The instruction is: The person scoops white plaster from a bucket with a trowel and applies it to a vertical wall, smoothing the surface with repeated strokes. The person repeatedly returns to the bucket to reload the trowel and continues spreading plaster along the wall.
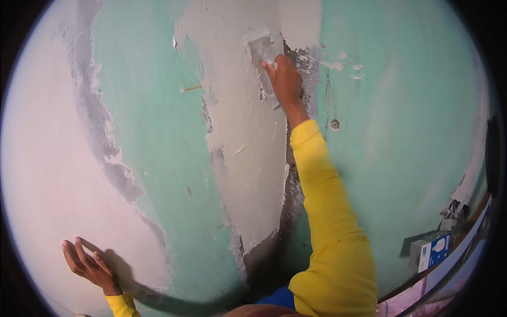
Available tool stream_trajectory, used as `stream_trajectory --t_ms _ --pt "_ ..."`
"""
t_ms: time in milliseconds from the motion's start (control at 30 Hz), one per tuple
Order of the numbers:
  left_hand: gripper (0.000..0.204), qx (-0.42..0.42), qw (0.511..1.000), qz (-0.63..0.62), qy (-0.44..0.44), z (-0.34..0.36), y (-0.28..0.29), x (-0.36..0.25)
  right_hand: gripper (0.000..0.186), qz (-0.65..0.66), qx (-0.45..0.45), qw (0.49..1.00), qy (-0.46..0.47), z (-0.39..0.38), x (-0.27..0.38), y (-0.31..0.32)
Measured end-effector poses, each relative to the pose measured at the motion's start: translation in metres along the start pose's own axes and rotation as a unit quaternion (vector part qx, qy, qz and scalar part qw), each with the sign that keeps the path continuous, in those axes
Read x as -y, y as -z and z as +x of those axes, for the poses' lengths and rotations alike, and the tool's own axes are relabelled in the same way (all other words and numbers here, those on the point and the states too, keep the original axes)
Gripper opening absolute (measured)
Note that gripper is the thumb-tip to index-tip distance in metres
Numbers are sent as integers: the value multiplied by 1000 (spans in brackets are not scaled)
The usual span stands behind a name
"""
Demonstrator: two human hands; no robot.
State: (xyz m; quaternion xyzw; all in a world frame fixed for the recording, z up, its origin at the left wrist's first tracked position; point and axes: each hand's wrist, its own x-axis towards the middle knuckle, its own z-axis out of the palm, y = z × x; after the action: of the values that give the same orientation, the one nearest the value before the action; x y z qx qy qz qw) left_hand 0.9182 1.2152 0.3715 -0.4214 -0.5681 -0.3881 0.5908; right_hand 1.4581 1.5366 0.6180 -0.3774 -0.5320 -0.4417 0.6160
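Observation:
My right hand is closed on a plastering trowel whose flat blade, smeared with grey plaster, lies against the wall. The trowel's handle is mostly covered by my fingers. Under and below the blade runs a wide strip of wet-looking grey plaster, ending in a ragged lower tip. Along its right edge a rough, dark bare band shows, partly behind my yellow sleeve. At the lower left, my left hand has its fingers apart and holds nothing; it is at the wall, though firm contact cannot be made out.
Green painted wall flanks the plaster strip. A white plastered area with a grey torn edge covers the far left. A small hole marks the right side. At the lower right, a blue-and-white carton sits by a ledge near exposed wires.

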Motion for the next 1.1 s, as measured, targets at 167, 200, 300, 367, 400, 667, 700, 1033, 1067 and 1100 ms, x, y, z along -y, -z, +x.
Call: stream_trajectory --t_ms 167,200,300,367,400,667,700,1033,1067,1100 --pt "50 -4 1000 4 9 -1 3 -3 39 18 51 995 -78 38 -19 -11" --pt "49 -6 1000 2 9 0 3 -4 39 23 63 993 -95 31 -21 -10" --pt "48 -4 1000 -9 18 2 6 -11 44 46 98 984 -144 -14 -28 -4" --pt "47 -2 1000 1 15 3 5 -11 46 60 121 974 -179 -69 -34 1" --pt "47 0 1000 5 14 2 5 -10 46 64 134 969 -197 -99 -37 5" --pt "47 -20 1000 2 -5 6 7 0 46 253 81 919 -292 -21 -33 0" --pt "47 -18 1000 -8 4 4 5 -3 46 290 101 896 -321 3 -42 -5" --pt "48 -14 1000 -9 11 6 7 -5 44 451 175 826 -288 84 75 29" --pt "48 -15 1000 -13 7 7 7 -5 42 448 177 835 -267 93 82 30" --pt "48 -15 1000 -17 3 7 7 -6 42 448 180 839 -251 101 90 32"
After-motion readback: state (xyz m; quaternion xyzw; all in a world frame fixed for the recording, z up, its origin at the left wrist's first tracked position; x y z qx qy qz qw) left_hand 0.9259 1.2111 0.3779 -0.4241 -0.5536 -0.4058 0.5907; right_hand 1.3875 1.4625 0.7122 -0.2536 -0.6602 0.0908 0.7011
